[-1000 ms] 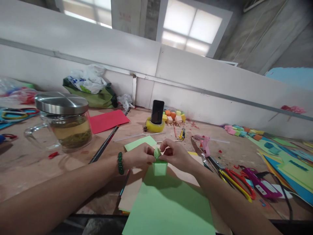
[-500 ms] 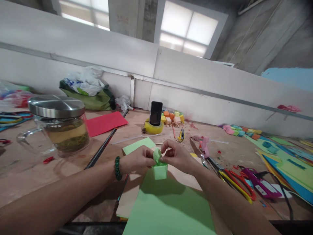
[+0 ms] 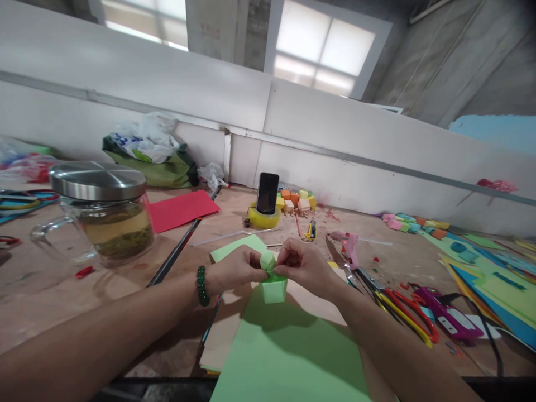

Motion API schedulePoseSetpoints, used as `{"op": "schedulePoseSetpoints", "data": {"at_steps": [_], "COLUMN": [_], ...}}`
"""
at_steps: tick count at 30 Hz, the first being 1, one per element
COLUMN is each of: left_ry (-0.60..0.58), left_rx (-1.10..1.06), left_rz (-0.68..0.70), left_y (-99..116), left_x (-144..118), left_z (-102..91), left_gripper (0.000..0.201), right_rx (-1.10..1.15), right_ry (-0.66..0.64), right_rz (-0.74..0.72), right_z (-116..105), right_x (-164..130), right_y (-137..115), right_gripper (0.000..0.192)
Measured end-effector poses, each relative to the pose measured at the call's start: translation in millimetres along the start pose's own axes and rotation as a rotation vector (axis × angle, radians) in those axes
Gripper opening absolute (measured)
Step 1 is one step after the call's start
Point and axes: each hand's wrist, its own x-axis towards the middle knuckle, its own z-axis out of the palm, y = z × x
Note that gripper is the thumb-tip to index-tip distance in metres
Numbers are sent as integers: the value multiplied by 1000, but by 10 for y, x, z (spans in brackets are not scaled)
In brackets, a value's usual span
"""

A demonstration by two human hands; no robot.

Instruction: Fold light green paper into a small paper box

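Note:
A small light green paper box (image 3: 273,289) stands above a large green sheet (image 3: 288,352) near the table's front edge. My left hand (image 3: 234,269), with a green bead bracelet on its wrist, pinches the box's top flap from the left. My right hand (image 3: 304,265) pinches the same flap from the right. The fingertips of both hands meet over the folded top of the box. The box's lower walls show below my fingers.
A glass mug with a steel lid (image 3: 100,215) stands at the left. A red sheet (image 3: 182,209), a phone on a yellow tape roll (image 3: 266,204), coloured cubes (image 3: 297,201), a pink glue gun (image 3: 349,248), scissors (image 3: 408,312) and coloured paper (image 3: 489,268) lie around.
My fingers have pressed the upright flap down onto the box's top. Both hands stay at the same place over the green sheet.

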Motion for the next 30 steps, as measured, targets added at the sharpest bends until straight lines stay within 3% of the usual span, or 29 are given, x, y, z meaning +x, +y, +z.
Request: {"op": "schedulePoseSetpoints", "data": {"at_steps": [8,17,23,30], "left_ry": [4,88,225,231], "left_rx": [-68,21,86,156], "left_rz": [26,45,141,238], "left_y": [30,-56,-47,2], "left_x": [1,25,37,-9], "left_z": [19,-12,-39,61], "left_gripper": [8,11,7,12], "right_rx": [-48,-173,-203,-175], "right_ry": [-34,3,91,77], "right_rz": [-58,-103,-144,-198], "right_z": [11,-14,14,109], "right_x": [-32,-47,-26,-36], "right_y": [-13,-16,-12,3], "right_gripper": [16,12,11,8]}}
